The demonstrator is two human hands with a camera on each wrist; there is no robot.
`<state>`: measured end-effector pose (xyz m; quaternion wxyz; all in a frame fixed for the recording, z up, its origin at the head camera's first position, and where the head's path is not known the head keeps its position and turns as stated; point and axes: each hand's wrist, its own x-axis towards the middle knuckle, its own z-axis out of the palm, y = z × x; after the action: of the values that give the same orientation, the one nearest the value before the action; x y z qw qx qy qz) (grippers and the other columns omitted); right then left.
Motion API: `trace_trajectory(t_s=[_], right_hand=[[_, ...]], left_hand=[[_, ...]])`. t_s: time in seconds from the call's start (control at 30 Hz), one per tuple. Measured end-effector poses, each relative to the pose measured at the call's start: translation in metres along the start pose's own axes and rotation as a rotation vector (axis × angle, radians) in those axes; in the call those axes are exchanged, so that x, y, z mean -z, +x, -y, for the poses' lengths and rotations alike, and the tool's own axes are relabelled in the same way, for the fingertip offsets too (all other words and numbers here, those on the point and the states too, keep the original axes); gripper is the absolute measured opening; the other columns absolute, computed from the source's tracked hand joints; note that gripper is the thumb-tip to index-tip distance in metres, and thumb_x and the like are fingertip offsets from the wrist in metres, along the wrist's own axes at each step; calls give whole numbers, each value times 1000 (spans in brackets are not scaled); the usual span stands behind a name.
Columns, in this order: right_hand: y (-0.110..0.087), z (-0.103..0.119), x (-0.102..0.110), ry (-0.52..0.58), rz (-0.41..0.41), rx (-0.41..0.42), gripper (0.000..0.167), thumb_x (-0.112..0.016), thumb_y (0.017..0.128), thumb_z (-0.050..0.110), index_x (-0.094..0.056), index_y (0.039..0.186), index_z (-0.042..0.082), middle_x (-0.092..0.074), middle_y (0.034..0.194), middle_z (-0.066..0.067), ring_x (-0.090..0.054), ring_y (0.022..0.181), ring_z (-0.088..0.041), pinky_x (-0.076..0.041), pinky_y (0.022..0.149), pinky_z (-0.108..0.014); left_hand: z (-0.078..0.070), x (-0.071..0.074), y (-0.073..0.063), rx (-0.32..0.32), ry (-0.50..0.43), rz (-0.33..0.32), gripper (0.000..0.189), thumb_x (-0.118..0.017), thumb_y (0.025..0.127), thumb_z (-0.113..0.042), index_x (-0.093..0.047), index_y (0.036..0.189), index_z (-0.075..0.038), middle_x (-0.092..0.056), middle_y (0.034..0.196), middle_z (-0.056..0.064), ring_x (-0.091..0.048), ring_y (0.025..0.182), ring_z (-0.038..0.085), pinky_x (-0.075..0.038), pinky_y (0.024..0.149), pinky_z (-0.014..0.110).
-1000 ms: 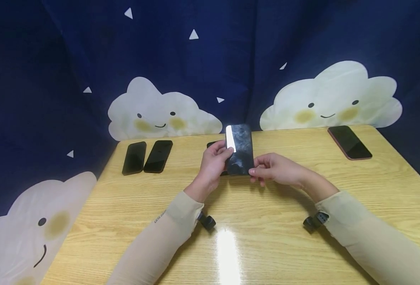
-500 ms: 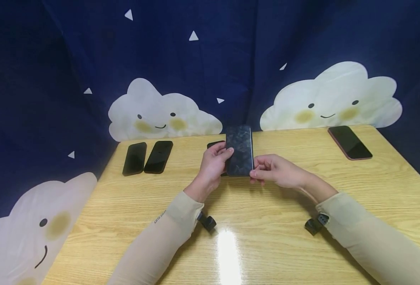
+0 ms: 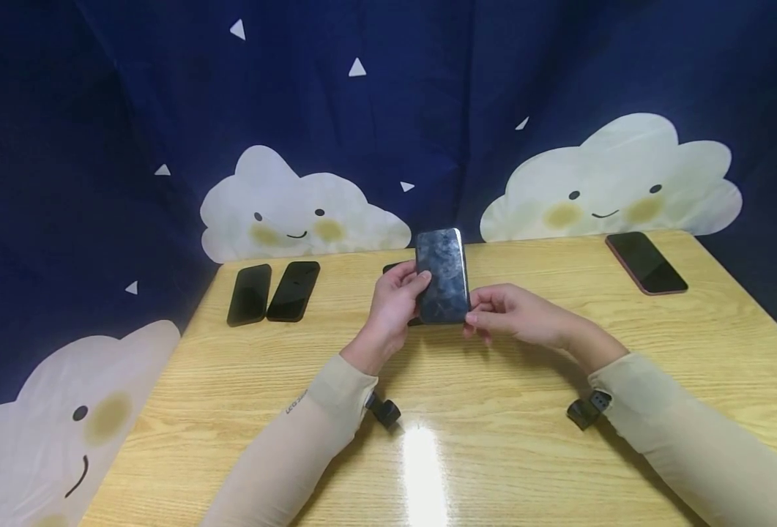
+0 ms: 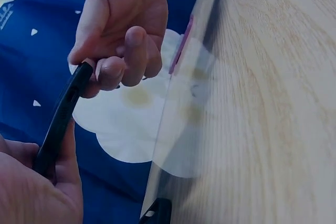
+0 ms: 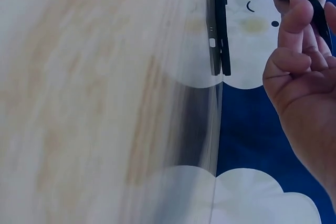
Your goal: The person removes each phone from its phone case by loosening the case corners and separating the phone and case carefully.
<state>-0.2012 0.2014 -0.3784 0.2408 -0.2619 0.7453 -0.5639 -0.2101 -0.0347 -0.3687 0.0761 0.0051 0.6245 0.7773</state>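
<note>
A dark phone (image 3: 442, 277) with smudges across its face is held up over the middle of the table. My left hand (image 3: 391, 307) grips its left edge, thumb lying on the front and fingers behind. At the lower right corner, my right hand (image 3: 520, 315) pinches the phone between thumb and index finger, the other fingers loosely curled. The left wrist view shows the phone (image 4: 65, 111) edge-on, tilted between both hands. Behind and below it a second black phone (image 3: 393, 268) lies on the table, mostly hidden.
Two black phones (image 3: 250, 294) lie side by side at the table's (image 3: 493, 439) back left. A phone with a pink edge (image 3: 647, 263) lies at the back right. A dark blue curtain (image 3: 414, 110) with printed clouds hangs right behind the table.
The phone has tilted and turned slightly in my hands. The white glare on its face has gone, and its right edge now shows as a bright line. Both hands keep their places.
</note>
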Motion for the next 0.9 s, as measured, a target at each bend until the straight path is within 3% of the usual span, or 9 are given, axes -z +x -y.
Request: trace_trajectory(t_s=[0.17,0.47,0.73,0.9], right_hand=[[-2,3,2,2,-12,-28,22,-54,107,15,-58,111,-6,-70,108,-34,-65,78,-27,-57,75,-44],[1,4,0,-3,-56,-65,17,-51,101,7,-61,104,-6,-72,104,-31,-64,71,-24,-57,74,-34],[2,6,-2,37,-68,-90,18,-50,99,5,-62,104,-7,-71,103,-32,-63,68,-22,-58,71,-39],[3,6,-4,6,-104,-107,15,-52,97,5,-63,99,-5,-72,99,-31,-63,67,-21,-57,70,-38]], left_hand=[[1,0,1,-20,-13,-2,34,-64,103,-12,-62,137,-4,-70,117,8,-69,82,11,-56,62,26],[3,-1,2,-34,13,-2,30,-65,103,-13,-64,132,-6,-71,112,7,-70,83,12,-59,63,28],[4,-3,2,-40,18,-15,29,-65,103,-13,-65,131,-5,-71,109,7,-70,81,11,-58,61,27],[6,-3,2,-26,31,-12,29,-64,103,-13,-64,131,-4,-71,113,8,-69,80,10,-57,61,25]])
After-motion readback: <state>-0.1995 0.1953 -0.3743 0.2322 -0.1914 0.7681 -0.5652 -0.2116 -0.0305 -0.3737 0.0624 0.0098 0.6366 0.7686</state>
